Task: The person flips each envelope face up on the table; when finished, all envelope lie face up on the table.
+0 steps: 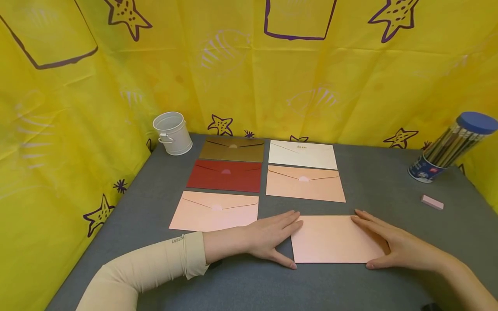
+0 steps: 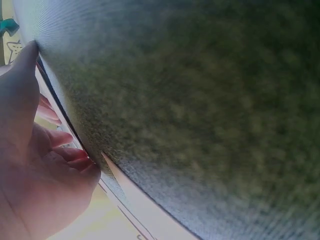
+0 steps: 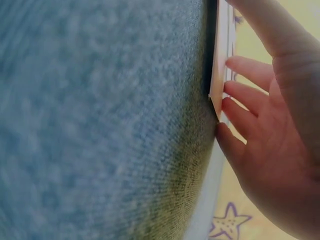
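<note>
A plain pale pink envelope (image 1: 334, 239), no flap showing on its upper face, lies on the grey table between both hands. My left hand (image 1: 270, 237) is at its left edge, fingertips by the far corner and thumb by the near one. On the opposite side my right hand (image 1: 397, 244) has its fingers over the right edge and its thumb at the near edge. The fingers of both hands are extended. In the right wrist view, the right hand's fingertips (image 3: 227, 90) come right up to the envelope's edge (image 3: 218, 80).
Flap-side-up envelopes lie behind: gold (image 1: 233, 154), red (image 1: 221, 181) and light pink (image 1: 194, 220) in a left column, white (image 1: 303, 157) and peach (image 1: 305, 190) to the right. A white pail (image 1: 175, 138) stands back left; a pencil tub (image 1: 426, 170) and pink eraser (image 1: 432, 202) are right.
</note>
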Demonstrator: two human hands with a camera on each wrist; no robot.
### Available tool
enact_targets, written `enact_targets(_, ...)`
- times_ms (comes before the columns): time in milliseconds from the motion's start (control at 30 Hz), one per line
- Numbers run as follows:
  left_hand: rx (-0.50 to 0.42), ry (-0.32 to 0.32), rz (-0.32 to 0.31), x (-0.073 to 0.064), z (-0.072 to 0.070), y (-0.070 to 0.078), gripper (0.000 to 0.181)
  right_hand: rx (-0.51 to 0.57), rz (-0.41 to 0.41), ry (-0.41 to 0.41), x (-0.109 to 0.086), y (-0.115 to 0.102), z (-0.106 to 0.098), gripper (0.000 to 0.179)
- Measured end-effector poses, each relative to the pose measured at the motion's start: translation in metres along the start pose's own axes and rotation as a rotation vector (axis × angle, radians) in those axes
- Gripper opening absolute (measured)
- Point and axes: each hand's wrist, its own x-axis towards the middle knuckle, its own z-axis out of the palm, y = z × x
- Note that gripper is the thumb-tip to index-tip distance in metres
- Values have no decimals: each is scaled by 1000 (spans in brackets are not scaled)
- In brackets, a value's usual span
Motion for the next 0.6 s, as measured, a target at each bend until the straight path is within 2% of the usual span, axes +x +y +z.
enact_targets(200, 1, -6, 8, 0, -1, -1, 99, -23, 11, 5, 0, -3, 0, 88)
enact_targets(400, 15, 4, 64, -2, -4, -2, 89, -98, 7, 25, 1, -4, -1, 87)
enact_targets(500, 3, 4, 64, -3, -5, -3, 87, -116, -9, 34, 2, -5, -2, 84)
enact_targets(600, 7, 36, 78, -4, -7, -4, 78, -106, -50, 47, 3, -7, -3, 80)
